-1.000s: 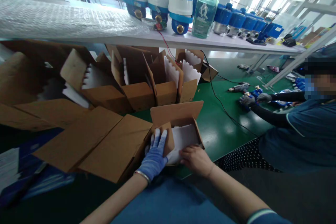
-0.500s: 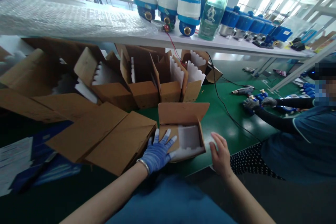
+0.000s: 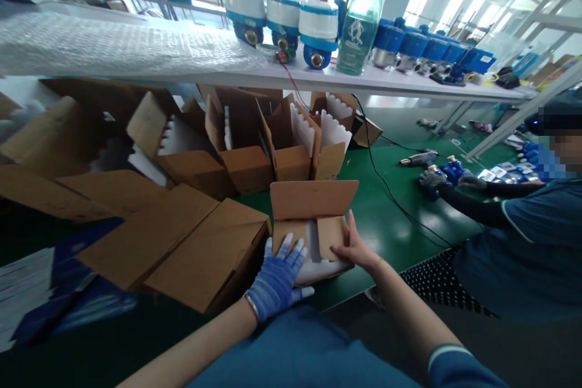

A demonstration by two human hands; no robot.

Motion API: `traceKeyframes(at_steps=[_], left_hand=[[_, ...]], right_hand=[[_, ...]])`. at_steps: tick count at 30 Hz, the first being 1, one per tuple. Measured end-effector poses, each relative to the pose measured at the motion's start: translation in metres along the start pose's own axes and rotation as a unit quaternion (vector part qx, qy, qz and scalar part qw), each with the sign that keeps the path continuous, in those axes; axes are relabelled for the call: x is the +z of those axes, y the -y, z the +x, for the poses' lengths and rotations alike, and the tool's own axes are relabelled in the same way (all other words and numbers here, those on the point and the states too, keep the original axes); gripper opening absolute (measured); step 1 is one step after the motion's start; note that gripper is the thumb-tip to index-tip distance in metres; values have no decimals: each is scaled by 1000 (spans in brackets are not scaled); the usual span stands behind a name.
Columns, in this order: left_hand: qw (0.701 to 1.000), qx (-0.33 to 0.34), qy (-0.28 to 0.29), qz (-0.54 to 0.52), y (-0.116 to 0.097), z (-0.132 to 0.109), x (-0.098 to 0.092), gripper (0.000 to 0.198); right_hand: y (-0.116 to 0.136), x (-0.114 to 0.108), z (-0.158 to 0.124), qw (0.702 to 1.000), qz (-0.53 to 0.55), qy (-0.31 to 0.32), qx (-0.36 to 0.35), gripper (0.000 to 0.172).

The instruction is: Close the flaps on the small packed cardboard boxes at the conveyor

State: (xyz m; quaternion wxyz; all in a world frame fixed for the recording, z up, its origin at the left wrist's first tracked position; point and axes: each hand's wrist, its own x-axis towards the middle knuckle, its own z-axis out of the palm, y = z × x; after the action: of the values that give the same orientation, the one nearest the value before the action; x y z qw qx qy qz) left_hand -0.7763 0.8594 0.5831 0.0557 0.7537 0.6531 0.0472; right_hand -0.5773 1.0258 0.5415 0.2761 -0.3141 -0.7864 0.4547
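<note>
A small cardboard box point(image 3: 313, 200) stands before me on the green bench, its back lid raised. My left hand point(image 3: 278, 276), in a blue glove with pale fingertips, lies with spread fingers on the box's left flap point(image 3: 286, 232). Bare, my right hand point(image 3: 357, 248) is at the right side; its thumb lies on the right flap point(image 3: 328, 236), with the other fingers along the outer edge. Between the flaps shows a strip of white foam point(image 3: 313, 242). More foam runs along the front, and whatever lies under the flaps is hidden.
Closed cartons point(image 3: 207, 248) adjoin on the left; open boxes point(image 3: 248, 163) with foam line the back. Above, a shelf point(image 3: 273, 77) bears blue-white meters point(image 3: 318, 27) and a bottle point(image 3: 361, 24). A black cable point(image 3: 391, 194) crosses the bench point(image 3: 377, 188). A co-worker point(image 3: 522, 236) handles blue parts at right.
My right hand has moved left to the box, and its right flap now lies over the foam. My left hand has shifted slightly down and stays on the left flap.
</note>
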Motion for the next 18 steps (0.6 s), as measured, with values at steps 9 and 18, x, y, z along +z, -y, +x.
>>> traceKeyframes(at_steps=[9,18], left_hand=[[998,27,-40,-34,20,-8,9,79],[979,82,-46,-178,32,-23,21,56]], right_hand=[[14,-17,26,997,-26,36,-60,42],[54,-42,-43,838,-321,325,-298,50]])
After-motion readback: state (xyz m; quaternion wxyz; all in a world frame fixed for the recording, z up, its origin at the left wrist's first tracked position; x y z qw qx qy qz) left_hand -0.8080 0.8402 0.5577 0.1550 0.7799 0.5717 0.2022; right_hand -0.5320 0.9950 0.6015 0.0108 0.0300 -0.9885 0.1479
